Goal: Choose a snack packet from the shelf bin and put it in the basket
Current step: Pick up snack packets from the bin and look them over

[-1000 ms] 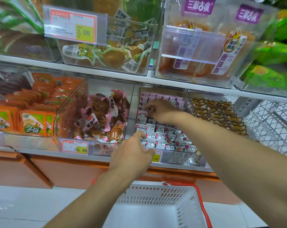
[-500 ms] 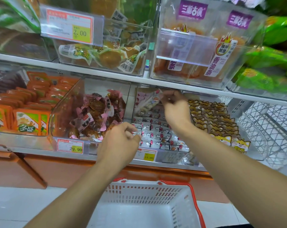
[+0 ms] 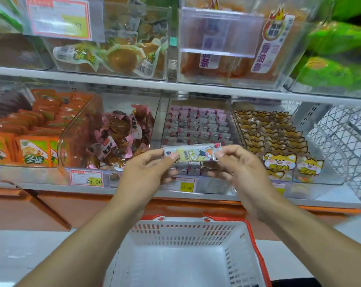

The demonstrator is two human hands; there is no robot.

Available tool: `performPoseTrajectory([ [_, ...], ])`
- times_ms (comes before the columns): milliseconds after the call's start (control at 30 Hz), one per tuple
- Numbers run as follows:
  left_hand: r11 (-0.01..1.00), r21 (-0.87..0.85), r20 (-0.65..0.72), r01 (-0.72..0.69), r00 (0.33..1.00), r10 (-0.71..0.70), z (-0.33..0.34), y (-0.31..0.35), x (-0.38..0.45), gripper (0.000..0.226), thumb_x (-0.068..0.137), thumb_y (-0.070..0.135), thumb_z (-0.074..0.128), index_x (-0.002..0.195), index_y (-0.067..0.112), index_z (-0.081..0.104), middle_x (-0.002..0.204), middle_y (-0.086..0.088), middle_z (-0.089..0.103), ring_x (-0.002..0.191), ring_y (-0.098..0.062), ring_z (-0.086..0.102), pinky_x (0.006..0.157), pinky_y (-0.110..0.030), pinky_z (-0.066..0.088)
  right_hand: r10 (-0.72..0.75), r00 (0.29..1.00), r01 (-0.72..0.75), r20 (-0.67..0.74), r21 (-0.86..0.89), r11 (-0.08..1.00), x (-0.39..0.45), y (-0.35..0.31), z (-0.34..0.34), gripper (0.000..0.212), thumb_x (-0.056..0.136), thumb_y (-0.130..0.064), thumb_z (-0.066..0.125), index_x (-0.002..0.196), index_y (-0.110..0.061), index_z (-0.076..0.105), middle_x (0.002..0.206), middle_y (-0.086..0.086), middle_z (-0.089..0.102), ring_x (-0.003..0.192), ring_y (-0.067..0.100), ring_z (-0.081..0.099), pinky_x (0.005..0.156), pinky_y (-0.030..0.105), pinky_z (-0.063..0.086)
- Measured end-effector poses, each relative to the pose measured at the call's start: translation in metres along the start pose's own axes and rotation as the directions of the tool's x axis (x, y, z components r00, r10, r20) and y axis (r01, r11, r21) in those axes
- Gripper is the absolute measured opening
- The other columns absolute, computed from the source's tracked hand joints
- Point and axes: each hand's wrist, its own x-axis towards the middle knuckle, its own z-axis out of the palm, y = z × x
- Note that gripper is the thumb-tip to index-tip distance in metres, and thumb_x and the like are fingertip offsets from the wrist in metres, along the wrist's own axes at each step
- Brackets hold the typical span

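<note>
Left hand (image 3: 148, 172) pinching left end of snack packet (image 3: 193, 152), right hand (image 3: 236, 168) pinching right end; both w/ fingers curled on it, thumbs toward the wearer. Packet stretched flat between the two, long axis running left-right, roughly level, printed face up toward camera. Held in air just in front of the shelf bin (image 3: 198, 129) of small pink-and-white packets, so already out of the bin; print too blurred to read, prob. same kind as the rows behind. Basket (image 3: 188, 230), white w/ red rim, directly below and nearer the body, nothing visible inside. So packet lies straight above the basket's far edge: drop needs only a short pull back and down. Both hands equally near; either could carry it alone, other letting go. To left, bin of brown pink-wrapped snacks (image 3: 117, 137); to right, bin w/ cartoon dog packs (image 3: 279, 160).
</note>
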Motion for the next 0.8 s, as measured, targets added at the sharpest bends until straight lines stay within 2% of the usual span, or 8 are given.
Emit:
performPoseTrajectory([
  [100,1.0,0.008,-0.022,-0.009,1.0,0.009,-0.001,-0.007,-0.001,0.046,0.066,0.045,0.081,0.105,0.021,0.076,0.091,-0.005,0.08,0.08,-0.016,0.076,0.063,-0.017,0.055,0.014,0.999,-0.013,0.03,-0.044,0.999,-0.004,0.002,-0.008,0.007,0.096,-0.015,0.065,0.096,-0.008,0.062,0.086,0.006,0.076,0.092,0.028,0.074,0.075,0.035,0.063],
  [167,1.0,0.009,-0.022,0.011,1.0,-0.011,-0.003,-0.009,-0.002,0.046,0.066,0.046,0.083,0.103,0.019,0.075,0.091,-0.007,0.08,0.084,-0.019,0.077,0.067,-0.02,0.057,0.015,0.999,-0.014,0.031,-0.055,0.998,-0.007,0.007,-0.01,0.011,0.095,-0.021,0.068,0.095,-0.01,0.064,0.089,0.005,0.075,0.101,0.036,0.071,0.08,0.04,0.064],
  [267,0.992,-0.089,-0.007,0.088,0.996,-0.089,-0.002,-0.008,0.0,0.054,0.065,0.047,0.083,0.105,0.013,0.073,0.097,-0.005,0.08,0.089,-0.019,0.077,0.067,-0.022,0.059,0.021,0.999,-0.021,0.034,-0.024,1.0,-0.008,0.009,-0.01,0.012,0.094,-0.027,0.068,0.09,-0.015,0.069,0.09,-0.002,0.074,0.103,0.034,0.071,0.073,0.037,0.064],
  [400,0.932,-0.314,0.012,0.184,0.982,-0.19,0.004,-0.006,0.003,0.028,0.086,0.034,0.071,0.103,0.012,0.068,0.084,0.001,0.08,0.091,-0.028,0.078,0.065,-0.028,0.062,0.086,0.996,-0.086,0.012,0.006,0.996,-0.004,0.008,-0.011,0.015,0.096,-0.032,0.067,0.089,-0.023,0.078,0.121,0.001,0.072,0.114,0.029,0.068,0.071,0.029,0.06],
  [467,0.913,-0.343,0.028,0.223,0.973,-0.228,0.005,-0.008,0.004,0.018,0.099,0.025,0.061,0.106,0.011,0.068,0.092,-0.005,0.08,0.093,-0.028,0.077,0.066,-0.029,0.062,0.112,0.994,-0.112,0.004,0.029,0.993,-0.003,0.008,-0.012,0.015,0.096,-0.032,0.067,0.095,-0.023,0.079,0.125,0.003,0.071,0.117,0.029,0.066,0.07,0.028,0.06],
  [533,0.918,-0.319,0.028,0.234,0.971,-0.238,0.004,-0.01,0.005,0.014,0.102,0.014,0.054,0.106,0.009,0.067,0.104,-0.013,0.078,0.094,-0.026,0.077,0.067,-0.029,0.062,0.131,0.991,-0.13,-0.01,0.067,0.989,-0.004,0.007,-0.012,0.015,0.095,-0.031,0.068,0.098,-0.021,0.079,0.126,0.004,0.071,0.119,0.027,0.065,0.07,0.027,0.059],
  [700,0.938,-0.303,-0.031,0.171,0.981,-0.189,0.004,-0.014,0.007,0.01,0.101,0.01,0.056,0.098,0.009,0.066,0.095,-0.009,0.079,0.082,-0.018,0.077,0.065,-0.025,0.061,0.096,0.995,-0.093,-0.034,0.081,0.992,-0.007,0.003,-0.013,0.017,0.097,-0.028,0.065,0.097,-0.014,0.076,0.117,0.008,0.073,0.097,0.02,0.074,0.069,0.025,0.058],
  [800,0.924,-0.337,-0.029,0.182,0.979,-0.203,0.005,-0.017,0.007,0.013,0.103,0.01,0.053,0.104,0.005,0.065,0.099,-0.013,0.079,0.086,-0.021,0.078,0.066,-0.025,0.061,0.099,0.995,-0.099,0.008,0.11,0.989,-0.008,0.003,-0.014,0.021,0.103,-0.022,0.056,0.104,-0.012,0.075,0.109,0.006,0.075,0.091,0.019,0.075,0.068,0.025,0.059],
])
